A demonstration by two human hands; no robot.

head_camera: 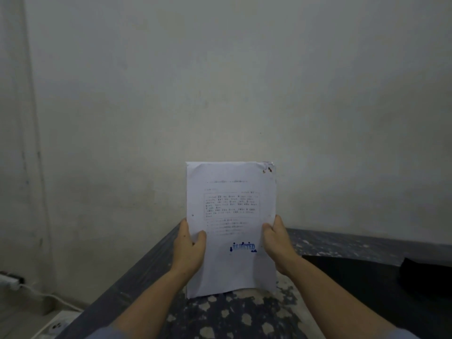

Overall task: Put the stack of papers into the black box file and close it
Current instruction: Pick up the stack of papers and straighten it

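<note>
Fingers (pixel 267 228) on both sides are clamped onto the stack of papers (pixel 231 228), thumbs on the printed front and the rest wrapped round the back where you can't see them. So the left hand (pixel 189 243) has the left edge and the right hand (pixel 276 243) has the right edge, both roughly at mid height of the sheets. Stack is held upright, facing the camera, with its bottom edge down at or just above the tabletop (pixel 232 314), can't really tell if it's touching. Top sheet has a boxed block of text too blurry to read, plus a blue REJECTED stamp (pixel 243 247) low down between the two thumbs, and a rusty looking staple mark at the top right corner. Tabletop has a dark cover with pale blotchy patches. Off to the right there's a flat black thing lying on it, which looks like the black box file (pixel 367 285), well clear of the papers, and I can't tell whether it's lying open or closed. Behind everything is a plain pale wall (pixel 220 81), and down in the bottom left there's a white power strip (pixel 9 281) with a cable on the floor.
</note>
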